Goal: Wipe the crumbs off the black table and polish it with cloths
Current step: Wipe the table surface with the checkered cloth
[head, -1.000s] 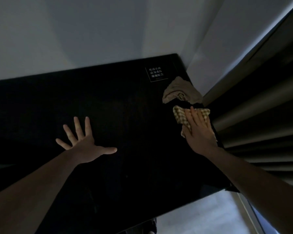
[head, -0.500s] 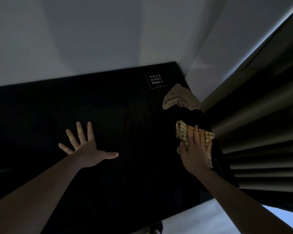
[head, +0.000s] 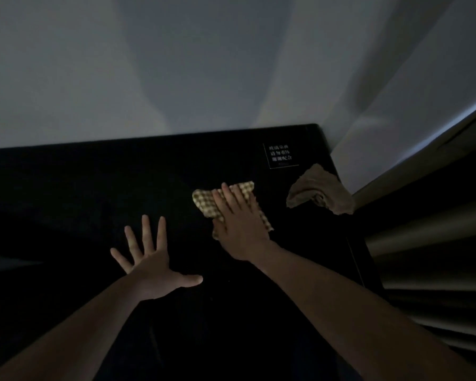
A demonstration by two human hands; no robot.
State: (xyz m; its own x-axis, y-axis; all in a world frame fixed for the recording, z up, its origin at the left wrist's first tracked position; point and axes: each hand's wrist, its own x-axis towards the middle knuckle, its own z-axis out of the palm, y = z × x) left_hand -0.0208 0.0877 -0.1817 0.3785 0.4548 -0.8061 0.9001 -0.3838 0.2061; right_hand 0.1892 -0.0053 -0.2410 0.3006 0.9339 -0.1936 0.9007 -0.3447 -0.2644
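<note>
We are looking down at one black table [head: 80, 202] set against a pale wall [head: 176, 64], and we are counting two cloths and two hands on it. Our right hand [head: 238, 224] is lying flat, fingers extended and close together, pressing down on the one checkered cloth [head: 204, 200], which is sitting toward the far right part of the tabletop; the hand is pinning it under palm and fingers, not closing around it. Our left hand [head: 151, 266] is resting on the bare surface nearer to us, empty, with all five fingers spread wide. The second cloth, a plain brownish cloth [head: 320, 191], is lying crumpled at the table's right edge, apart from the checkered one. One small label with white text [head: 280, 155] is sitting near the far right corner. A folded curtain [head: 437, 243] is hanging just right of the table. We cannot make out any crumbs in this dim light.
</note>
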